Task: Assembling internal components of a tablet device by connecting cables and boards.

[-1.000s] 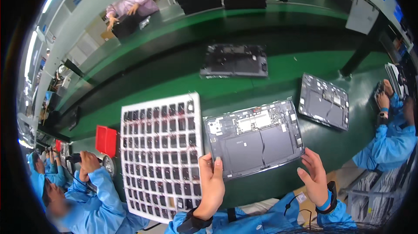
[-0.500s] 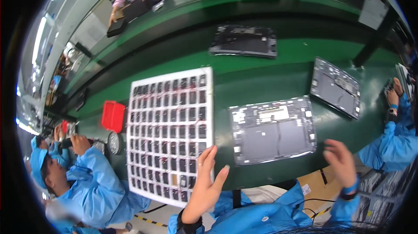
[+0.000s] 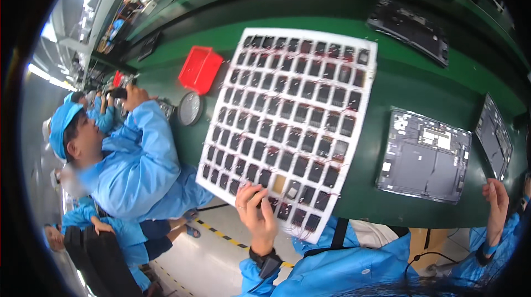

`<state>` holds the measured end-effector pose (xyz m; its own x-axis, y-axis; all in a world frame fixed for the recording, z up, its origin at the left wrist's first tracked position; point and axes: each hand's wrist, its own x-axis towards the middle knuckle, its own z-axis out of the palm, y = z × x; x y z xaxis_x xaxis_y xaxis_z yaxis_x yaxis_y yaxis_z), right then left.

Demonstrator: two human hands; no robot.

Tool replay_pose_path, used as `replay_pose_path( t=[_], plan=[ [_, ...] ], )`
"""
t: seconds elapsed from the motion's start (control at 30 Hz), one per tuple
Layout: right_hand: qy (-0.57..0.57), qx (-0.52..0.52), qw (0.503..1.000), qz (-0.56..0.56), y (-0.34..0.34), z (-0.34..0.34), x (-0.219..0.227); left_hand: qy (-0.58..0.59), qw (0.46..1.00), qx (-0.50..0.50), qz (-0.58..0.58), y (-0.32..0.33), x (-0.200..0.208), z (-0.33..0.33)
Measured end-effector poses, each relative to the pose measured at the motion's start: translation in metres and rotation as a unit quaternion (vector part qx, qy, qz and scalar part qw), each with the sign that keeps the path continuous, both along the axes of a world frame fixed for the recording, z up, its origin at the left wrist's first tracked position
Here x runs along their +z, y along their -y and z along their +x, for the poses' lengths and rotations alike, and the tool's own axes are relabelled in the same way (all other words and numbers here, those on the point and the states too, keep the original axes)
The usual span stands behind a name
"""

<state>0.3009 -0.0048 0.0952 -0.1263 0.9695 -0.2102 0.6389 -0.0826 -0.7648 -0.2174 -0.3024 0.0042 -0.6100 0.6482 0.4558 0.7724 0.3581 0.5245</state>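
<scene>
I have the left hand (image 3: 259,219) bent, fingers apart, over the white foam tray (image 3: 373,53) of black rectangular parts, jutting past the green counter's (image 3: 395,89) near edge; any pinch I can't tell. The right hand (image 3: 496,203), grip unclear, is beside a tilted grey chassis (image 3: 494,136). A flat grey chassis (image 3: 409,170) lies near that edge. Most pockets look filled, so I judge much remains. Labels: unreadable.

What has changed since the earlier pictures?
The left hand let go of the nearest laptop base and moved left, over the white slotted tray; the right hand moved right, away from that base. The view turned left. The red bin stays left of the tray.
</scene>
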Motion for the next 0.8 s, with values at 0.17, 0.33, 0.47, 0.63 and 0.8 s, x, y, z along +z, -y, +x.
replay_pose_path(
  t=[0.17,0.33,0.47,0.63,0.8],
  plan=[
    [-0.015,0.043,0.999,-0.006,-0.012,-0.025,0.001,0.006,0.995,0.011,0.099,-0.009,0.0,0.012],
    [-0.023,0.077,0.997,0.013,-0.026,-0.046,0.007,-0.005,0.999,-0.028,0.032,-0.022,0.017,0.024],
    [-0.013,0.105,0.994,0.03,-0.027,-0.087,0.027,0.036,0.995,-0.064,-0.061,-0.042,0.04,0.033],
    [-0.061,0.178,0.982,-0.003,-0.027,-0.132,0.032,0.008,0.984,-0.069,-0.166,-0.037,0.048,0.028],
    [-0.092,0.173,0.98,-0.011,-0.026,-0.137,0.016,-0.046,0.982,-0.067,-0.17,-0.039,0.041,0.034]
  ],
)
